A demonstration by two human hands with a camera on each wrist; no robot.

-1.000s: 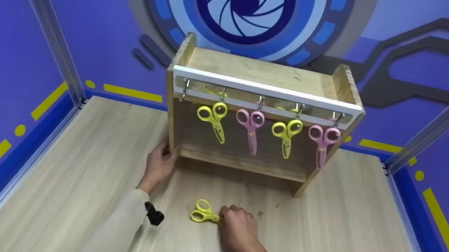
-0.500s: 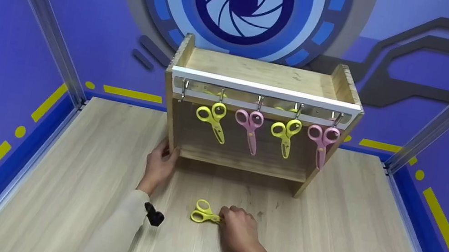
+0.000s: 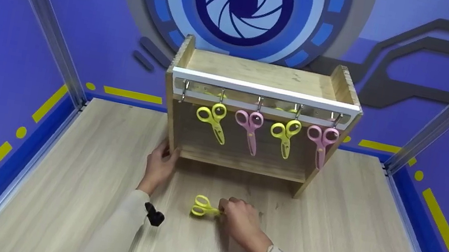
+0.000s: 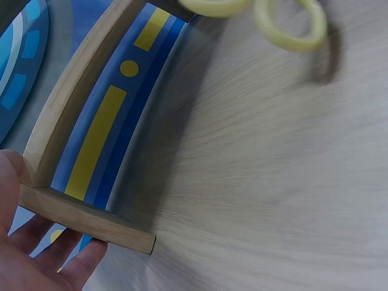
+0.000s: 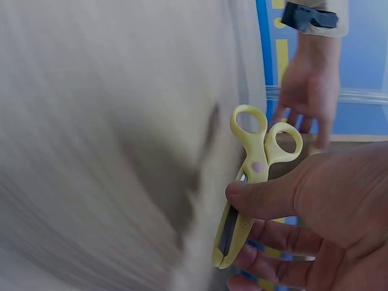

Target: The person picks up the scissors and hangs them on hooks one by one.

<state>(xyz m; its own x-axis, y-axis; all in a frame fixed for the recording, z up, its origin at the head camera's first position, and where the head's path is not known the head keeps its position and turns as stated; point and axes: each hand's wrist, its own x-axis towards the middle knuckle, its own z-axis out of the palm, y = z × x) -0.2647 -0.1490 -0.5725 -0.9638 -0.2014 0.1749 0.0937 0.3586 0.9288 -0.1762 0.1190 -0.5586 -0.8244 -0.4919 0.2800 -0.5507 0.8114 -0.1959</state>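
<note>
My right hand (image 3: 242, 221) pinches a pair of yellow scissors (image 5: 257, 159) by the blades, thumb on one face and fingers behind. The handle loops point away from the hand, to the left in the head view, and a shadow lies apart from them on the table. My left hand (image 3: 159, 167) grips the lower left side board of a wooden rack (image 3: 240, 165); in the left wrist view the thumb and fingers lie on either side of the board (image 4: 91, 218). Yellow scissors (image 3: 212, 119) and pink scissors (image 3: 250, 126) hang by their loops from the rack's hooks.
A metal hook (image 3: 184, 90) at the rack's left end carries nothing. Further right hang another yellow pair (image 3: 285, 134) and another pink pair (image 3: 322, 143). The wood-grain table (image 3: 361, 242) is bounded by blue printed walls (image 3: 446, 151) and metal posts.
My right hand has raised the yellow scissors off the table and shifted slightly away from me; their shadow now shows apart. The left hand stays on the rack.
</note>
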